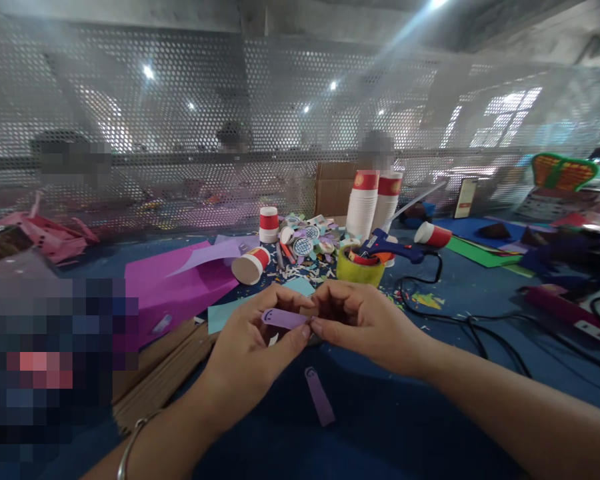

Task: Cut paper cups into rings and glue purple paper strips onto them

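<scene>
In the head view, the left hand (257, 347) pinches a purple strip (284, 319) above the blue table (395, 427). The right hand (363, 330) curls by the strip's right end; I cannot tell if its fingers pinch it. Blue tabletop borders the second strip (320, 398), nearer. Cardboard (165, 373) edges the left, black cord (473, 323) the right, a yellow tub (360, 271) the far side.

Purple strip (320, 398), cardboard (161, 375) on blue table (380, 437)

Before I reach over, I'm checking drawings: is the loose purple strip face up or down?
Face up: the loose strip shows its drawn face.
</scene>
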Demonstrator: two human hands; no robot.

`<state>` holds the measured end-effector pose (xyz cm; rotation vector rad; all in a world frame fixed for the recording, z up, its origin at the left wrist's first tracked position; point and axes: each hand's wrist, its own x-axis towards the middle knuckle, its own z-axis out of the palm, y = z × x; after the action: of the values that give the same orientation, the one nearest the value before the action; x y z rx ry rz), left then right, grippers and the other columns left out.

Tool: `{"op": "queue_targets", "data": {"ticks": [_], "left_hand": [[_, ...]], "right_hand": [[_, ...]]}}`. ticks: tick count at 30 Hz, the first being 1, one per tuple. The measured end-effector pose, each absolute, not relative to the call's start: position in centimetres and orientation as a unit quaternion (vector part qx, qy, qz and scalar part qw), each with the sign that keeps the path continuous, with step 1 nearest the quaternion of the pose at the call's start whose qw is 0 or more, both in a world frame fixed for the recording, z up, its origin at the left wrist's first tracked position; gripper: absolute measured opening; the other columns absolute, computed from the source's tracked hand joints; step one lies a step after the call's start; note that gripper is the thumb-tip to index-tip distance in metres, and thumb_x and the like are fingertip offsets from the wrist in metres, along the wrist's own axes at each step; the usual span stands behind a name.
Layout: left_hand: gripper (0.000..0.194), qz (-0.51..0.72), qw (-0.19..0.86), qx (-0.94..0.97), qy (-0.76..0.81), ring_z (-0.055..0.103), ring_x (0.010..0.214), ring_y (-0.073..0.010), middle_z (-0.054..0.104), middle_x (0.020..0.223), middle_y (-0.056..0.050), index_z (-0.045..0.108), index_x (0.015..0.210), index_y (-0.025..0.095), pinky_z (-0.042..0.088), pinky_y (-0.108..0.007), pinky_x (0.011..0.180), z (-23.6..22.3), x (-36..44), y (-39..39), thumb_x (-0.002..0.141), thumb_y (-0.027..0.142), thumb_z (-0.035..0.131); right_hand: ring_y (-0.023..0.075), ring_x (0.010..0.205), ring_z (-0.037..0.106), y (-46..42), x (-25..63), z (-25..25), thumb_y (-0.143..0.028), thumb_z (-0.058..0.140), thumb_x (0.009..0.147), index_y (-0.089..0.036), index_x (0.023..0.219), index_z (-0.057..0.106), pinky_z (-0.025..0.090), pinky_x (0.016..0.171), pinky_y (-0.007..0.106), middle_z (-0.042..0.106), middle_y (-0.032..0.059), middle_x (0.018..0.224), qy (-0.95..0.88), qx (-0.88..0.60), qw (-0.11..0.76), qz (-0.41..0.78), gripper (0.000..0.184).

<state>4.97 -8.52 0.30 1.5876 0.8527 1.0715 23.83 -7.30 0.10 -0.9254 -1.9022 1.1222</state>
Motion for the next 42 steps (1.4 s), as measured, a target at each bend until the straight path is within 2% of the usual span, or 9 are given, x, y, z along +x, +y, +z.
{"op": "queue_targets", "data": {"ticks": [4,10,17,21,26,28,33,37,42], "left_hand": [[0.015,0.441,0.486,0.663,0.360,0.056,0.074,-0.0137,0.064,0.082,-0.001,0.064,0.091,0.019,0.044,-0.026,0.067,0.6,5.3,-8.8,0.080,0.027,0.071],[0.012,0.448,0.476,0.661,0.370,0.058,0.073,-0.0130,0.066,0.082,0.001,0.067,0.089,0.023,0.045,-0.024,0.066,1.2,5.2,-9.1,0.079,0.025,0.072],[0.027,0.499,0.513,0.569,0.406,0.049,0.057,-0.0084,0.062,0.070,0.005,0.066,0.099,0.026,0.038,-0.018,0.049,1.6,4.5,-8.3,0.075,0.028,0.077],[0.018,0.507,0.568,0.515,0.394,0.051,0.062,-0.0072,0.061,0.071,0.004,0.067,0.083,0.020,0.041,-0.017,0.058,1.7,4.4,-7.7,0.070,0.021,0.079],[0.018,0.492,0.601,0.502,0.380,0.052,0.067,-0.0087,0.058,0.071,0.004,0.063,0.078,0.018,0.042,-0.020,0.065,1.9,4.6,-8.2,0.074,0.030,0.076],[0.020,0.484,0.598,0.506,0.389,0.053,0.070,-0.0092,0.059,0.076,0.004,0.062,0.085,0.019,0.042,-0.021,0.067,1.9,4.5,-8.3,0.074,0.028,0.076],[0.043,0.453,0.524,0.582,0.425,0.059,0.079,-0.0146,0.064,0.097,0.000,0.055,0.113,0.027,0.045,-0.028,0.072,1.2,4.0,-7.8,0.075,0.028,0.076],[0.049,0.443,0.502,0.609,0.425,0.061,0.080,-0.0171,0.064,0.098,-0.001,0.049,0.118,0.028,0.047,-0.031,0.070,0.9,3.8,-7.5,0.077,0.031,0.075],[0.050,0.440,0.499,0.608,0.433,0.064,0.077,-0.0170,0.064,0.098,-0.001,0.050,0.117,0.025,0.048,-0.031,0.070,1.0,4.0,-7.7,0.075,0.031,0.077]], "right_hand": [[0.0100,0.060,0.039,-7.7,23.7,0.3,-0.021,0.060,0.082,-0.017,0.083,0.056,0.033,0.053,0.025,0.047,-0.0039,0.068,-0.742,-0.357,0.366,0.434,0.006],[0.0087,0.057,0.039,-7.5,23.9,0.0,-0.017,0.063,0.077,-0.017,0.077,0.056,0.032,0.051,0.024,0.046,-0.0054,0.064,-0.741,-0.376,0.384,0.403,0.007],[0.0086,0.060,0.049,-7.2,24.4,0.0,-0.026,0.064,0.084,-0.016,0.094,0.062,0.041,0.054,0.022,0.058,-0.0015,0.073,-0.723,-0.375,0.425,0.395,0.014],[0.0093,0.061,0.052,-7.4,24.6,0.5,-0.030,0.063,0.087,-0.018,0.096,0.064,0.043,0.055,0.022,0.059,-0.0018,0.073,-0.744,-0.384,0.426,0.343,0.014],[0.0116,0.067,0.057,-7.3,24.5,0.4,-0.032,0.062,0.089,-0.020,0.101,0.066,0.047,0.059,0.023,0.064,0.0000,0.077,-0.750,-0.374,0.415,0.354,0.017],[0.0121,0.070,0.059,-7.4,24.4,0.4,-0.031,0.062,0.090,-0.020,0.101,0.067,0.048,0.061,0.024,0.066,0.0008,0.081,-0.754,-0.365,0.409,0.363,0.016],[0.0108,0.070,0.059,-7.6,24.4,0.4,-0.028,0.062,0.090,-0.022,0.101,0.070,0.048,0.061,0.022,0.068,0.0007,0.085,-0.747,-0.341,0.406,0.401,0.015],[0.0097,0.066,0.058,-7.3,24.5,0.1,-0.027,0.063,0.089,-0.020,0.099,0.072,0.047,0.060,0.021,0.068,0.0004,0.081,-0.734,-0.337,0.404,0.430,0.015],[0.0108,0.064,0.055,-7.3,24.1,-0.1,-0.031,0.064,0.088,-0.018,0.092,0.072,0.046,0.058,0.024,0.066,0.0012,0.078,-0.740,-0.352,0.398,0.413,0.015]]}}
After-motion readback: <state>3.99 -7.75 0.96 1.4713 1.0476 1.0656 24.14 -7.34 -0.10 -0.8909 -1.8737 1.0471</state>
